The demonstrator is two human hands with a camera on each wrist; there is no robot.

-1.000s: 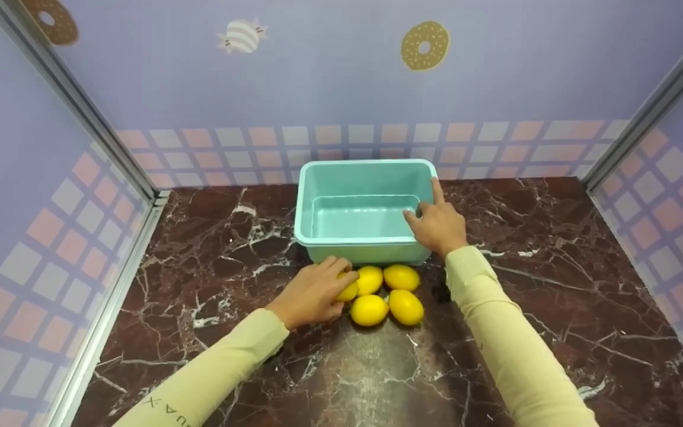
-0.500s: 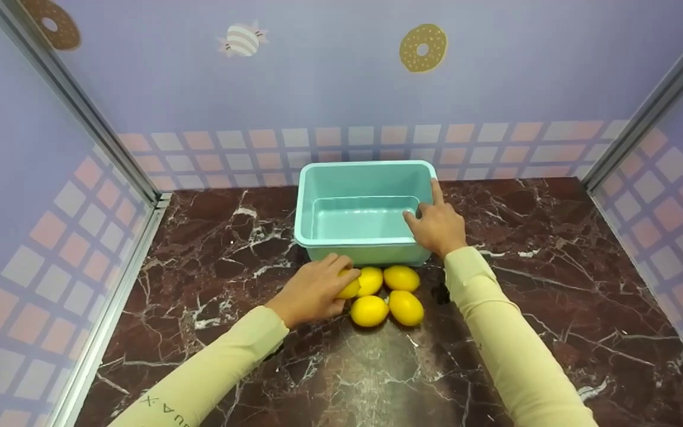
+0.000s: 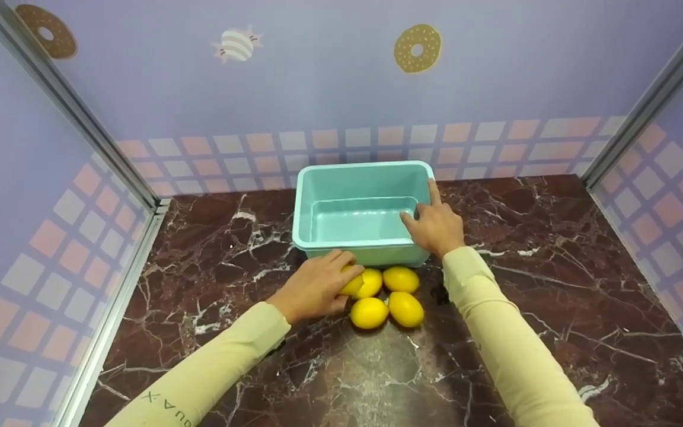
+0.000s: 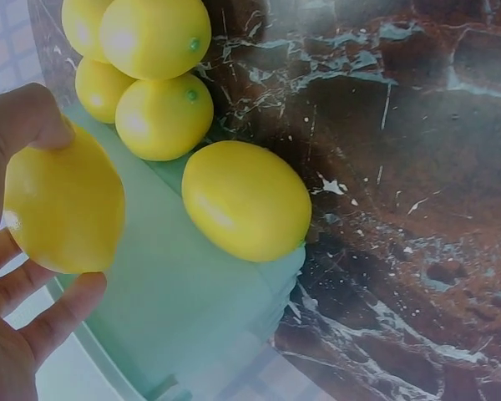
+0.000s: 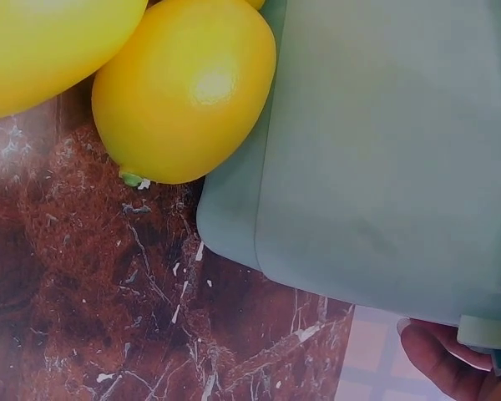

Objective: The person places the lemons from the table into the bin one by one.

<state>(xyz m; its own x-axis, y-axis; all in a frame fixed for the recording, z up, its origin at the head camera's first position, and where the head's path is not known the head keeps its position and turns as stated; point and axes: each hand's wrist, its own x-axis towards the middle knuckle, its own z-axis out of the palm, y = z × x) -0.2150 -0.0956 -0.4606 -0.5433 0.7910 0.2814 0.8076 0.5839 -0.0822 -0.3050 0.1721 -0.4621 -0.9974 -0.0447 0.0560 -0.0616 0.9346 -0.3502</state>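
My left hand (image 3: pixel 315 286) holds a yellow lemon (image 4: pixel 65 205) between thumb and fingers, at the front of a pale green plastic basin (image 3: pixel 363 242). Several more lemons lie close together on the marble surface before the basin, such as the front right lemon (image 3: pixel 406 309) and the front left lemon (image 3: pixel 369 313). In the left wrist view, another lemon (image 4: pixel 246 200) sits against the basin wall, under the held one. My right hand (image 3: pixel 438 226) grips the basin's right rim, its index finger along the rim and thumb over the inside. A curled finger shows below the rim in the right wrist view.
Dark red marble with white veins forms the tabletop (image 3: pixel 531 308). A lilac back wall (image 3: pixel 318 83) with tile print stands right behind the basin. Side panels with metal posts bound the left and right.
My left hand and its lemon have shifted slightly to the right over the neighbouring lemon. The right hand keeps its place on the basin rim, and the head view has drifted a little.
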